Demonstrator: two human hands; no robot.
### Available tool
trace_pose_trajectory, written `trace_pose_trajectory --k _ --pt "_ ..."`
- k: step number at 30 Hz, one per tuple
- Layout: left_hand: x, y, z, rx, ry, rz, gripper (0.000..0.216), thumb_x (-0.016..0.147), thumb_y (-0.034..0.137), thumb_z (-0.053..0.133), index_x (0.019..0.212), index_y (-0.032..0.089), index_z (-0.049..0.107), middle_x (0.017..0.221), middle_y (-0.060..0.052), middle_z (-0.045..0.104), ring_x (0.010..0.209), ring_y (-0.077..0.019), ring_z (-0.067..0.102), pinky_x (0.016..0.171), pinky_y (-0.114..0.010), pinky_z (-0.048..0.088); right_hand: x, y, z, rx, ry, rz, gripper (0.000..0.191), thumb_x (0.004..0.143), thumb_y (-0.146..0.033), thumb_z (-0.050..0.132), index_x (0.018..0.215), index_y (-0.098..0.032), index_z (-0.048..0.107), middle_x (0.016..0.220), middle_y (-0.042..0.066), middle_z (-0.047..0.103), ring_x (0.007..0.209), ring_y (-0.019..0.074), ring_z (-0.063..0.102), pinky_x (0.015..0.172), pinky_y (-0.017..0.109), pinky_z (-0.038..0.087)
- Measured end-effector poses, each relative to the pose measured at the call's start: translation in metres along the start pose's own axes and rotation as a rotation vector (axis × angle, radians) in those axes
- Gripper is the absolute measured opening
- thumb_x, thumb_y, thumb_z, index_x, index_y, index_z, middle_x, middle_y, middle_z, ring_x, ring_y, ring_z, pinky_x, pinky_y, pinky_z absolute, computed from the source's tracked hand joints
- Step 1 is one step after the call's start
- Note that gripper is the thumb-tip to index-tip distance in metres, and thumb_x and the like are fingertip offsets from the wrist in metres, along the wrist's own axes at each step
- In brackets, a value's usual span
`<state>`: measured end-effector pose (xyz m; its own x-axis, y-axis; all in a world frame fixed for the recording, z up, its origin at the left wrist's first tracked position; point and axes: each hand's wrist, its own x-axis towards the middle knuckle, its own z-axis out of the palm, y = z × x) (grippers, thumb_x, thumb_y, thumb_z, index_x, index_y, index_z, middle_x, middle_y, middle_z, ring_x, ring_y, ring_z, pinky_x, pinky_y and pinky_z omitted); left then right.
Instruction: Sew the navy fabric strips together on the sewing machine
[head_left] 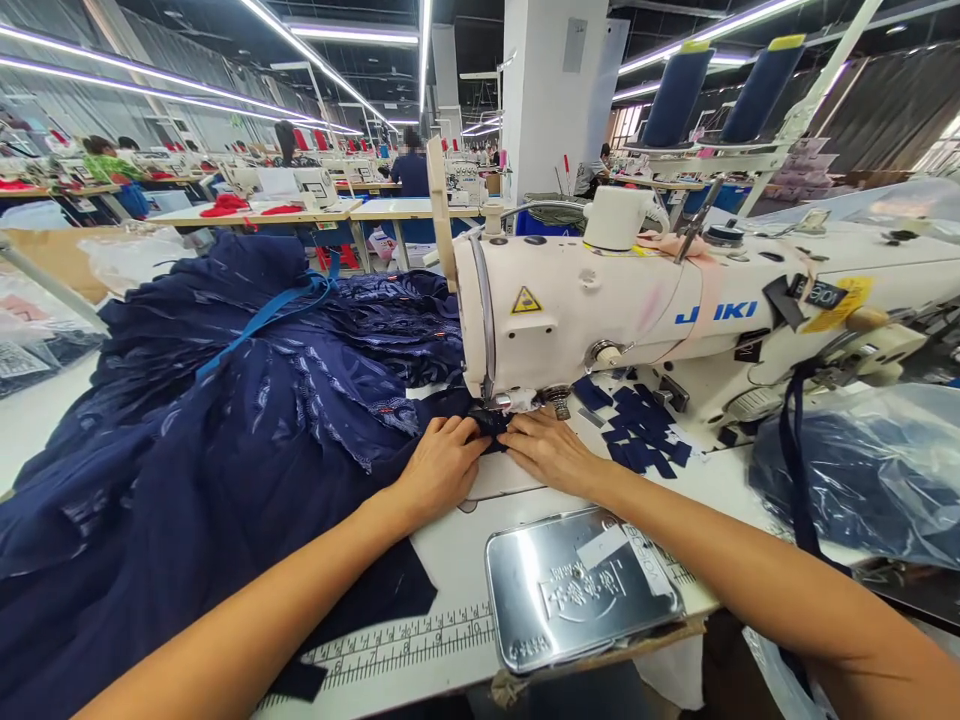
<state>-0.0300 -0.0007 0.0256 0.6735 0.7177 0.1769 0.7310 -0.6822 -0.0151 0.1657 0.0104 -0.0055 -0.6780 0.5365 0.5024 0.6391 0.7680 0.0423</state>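
Note:
Navy fabric (442, 402) lies under the needle end of a white sewing machine (540, 320). My left hand (448, 450) is closed on the fabric just left of the presser foot area, its fingers curled. To the right of that area, my right hand (551, 448) has its fingers together on the fabric edge, gripping it close to the needle. The fingertips are partly hidden, and so is the exact stitching point. A large heap of navy garments (285, 440) spreads out left of my left hand, with a blue tie strip (259, 325) around part of it.
Small navy fabric pieces (645, 425) lie right of my right hand. A shiny metal tin lid (581, 590) sits at the table's front edge, beside a printed ruler (405, 645). At right is a plastic bag (862, 470) of dark material. Thread cones (679, 95) stand above.

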Motion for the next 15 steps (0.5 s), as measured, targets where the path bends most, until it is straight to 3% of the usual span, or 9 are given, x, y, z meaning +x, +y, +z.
trace_pose_trajectory --k 5,10,15 --pt "-0.002 0.009 0.002 -0.013 -0.038 0.015 0.037 0.083 0.011 0.041 0.115 0.019 0.056 0.091 -0.007 0.055 0.083 -0.0199 0.048 0.072 -0.035 0.035 -0.006 0.010 0.005 0.163 0.067 -0.037 0.020 0.088 -0.015 0.044 0.090 -0.015 0.063 0.085 0.006 0.060 0.079 0.0166 0.053 0.070 0.030 0.045" --pt "-0.001 0.006 0.003 -0.058 -0.054 0.011 0.038 0.082 0.011 0.041 0.115 0.023 0.056 0.088 -0.005 0.054 0.081 -0.0186 0.047 0.070 -0.033 0.034 -0.009 0.013 -0.002 0.238 0.017 -0.065 0.024 0.091 -0.019 0.040 0.093 -0.017 0.064 0.087 0.006 0.059 0.080 0.0155 0.053 0.071 0.030 0.046" --pt "-0.002 0.005 0.001 -0.078 -0.051 0.015 0.043 0.077 0.007 0.043 0.115 0.022 0.057 0.109 -0.008 0.052 0.095 -0.0218 0.046 0.076 -0.035 0.036 -0.009 0.011 -0.005 0.177 -0.003 -0.120 0.025 0.090 -0.016 0.039 0.096 -0.015 0.063 0.089 0.008 0.058 0.082 0.0166 0.052 0.072 0.031 0.047"
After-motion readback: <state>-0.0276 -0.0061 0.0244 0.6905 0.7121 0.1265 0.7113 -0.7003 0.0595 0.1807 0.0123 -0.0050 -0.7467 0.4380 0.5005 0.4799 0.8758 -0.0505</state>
